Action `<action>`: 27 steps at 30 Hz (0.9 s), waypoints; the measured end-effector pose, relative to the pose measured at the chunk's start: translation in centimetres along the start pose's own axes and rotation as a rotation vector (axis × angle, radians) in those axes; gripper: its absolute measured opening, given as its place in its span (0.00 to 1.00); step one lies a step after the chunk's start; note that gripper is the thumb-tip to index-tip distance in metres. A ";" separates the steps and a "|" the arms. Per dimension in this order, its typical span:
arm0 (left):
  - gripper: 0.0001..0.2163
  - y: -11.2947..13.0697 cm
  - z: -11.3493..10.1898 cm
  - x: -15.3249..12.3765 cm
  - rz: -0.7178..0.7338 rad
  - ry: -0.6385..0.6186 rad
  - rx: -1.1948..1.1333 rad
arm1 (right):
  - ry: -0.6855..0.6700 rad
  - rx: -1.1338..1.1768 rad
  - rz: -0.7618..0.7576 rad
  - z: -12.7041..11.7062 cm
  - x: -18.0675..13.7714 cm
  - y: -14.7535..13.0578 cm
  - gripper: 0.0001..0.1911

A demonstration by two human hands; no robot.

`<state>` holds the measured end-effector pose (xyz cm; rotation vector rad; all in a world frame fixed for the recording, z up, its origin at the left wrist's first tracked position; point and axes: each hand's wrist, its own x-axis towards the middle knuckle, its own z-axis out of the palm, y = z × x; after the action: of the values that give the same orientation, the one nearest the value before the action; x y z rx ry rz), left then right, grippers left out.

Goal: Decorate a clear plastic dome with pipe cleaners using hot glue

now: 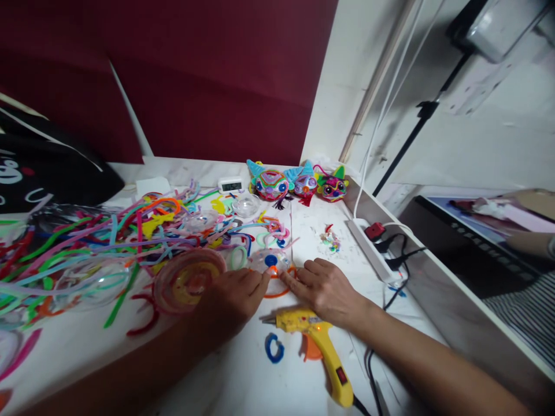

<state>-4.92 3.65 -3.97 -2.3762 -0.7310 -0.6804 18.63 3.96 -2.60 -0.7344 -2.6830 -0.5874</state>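
Note:
My left hand [234,294] and my right hand [323,286] meet at a clear plastic dome [269,261] with a blue dot on it. An orange pipe cleaner [277,289] curls round the dome's base. Both hands pinch with their fingertips at that orange strand and the dome's edge. Just left of my left hand lies a round pink and yellow coiled disc [188,278]. A yellow glue gun [323,346] lies on the white table [243,370] right below my hands, beside a small blue pipe-cleaner ring [274,348].
A big heap of coloured pipe cleaners [99,242] covers the table's left. Three finished animal faces [299,184] and a small digital clock [230,185] stand at the back. A power strip [368,248] with cables runs along the right edge. A black bag [47,167] sits far left.

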 end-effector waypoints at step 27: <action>0.09 0.1 -0.5 0.5 -0.060 -0.048 0.040 | 0.049 0.372 0.201 0.6 1.3 1.0 0.14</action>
<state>-4.68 3.43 -3.34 -2.3494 -0.8320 -0.6294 18.00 5.56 -2.30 -0.8514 -2.5261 -0.0508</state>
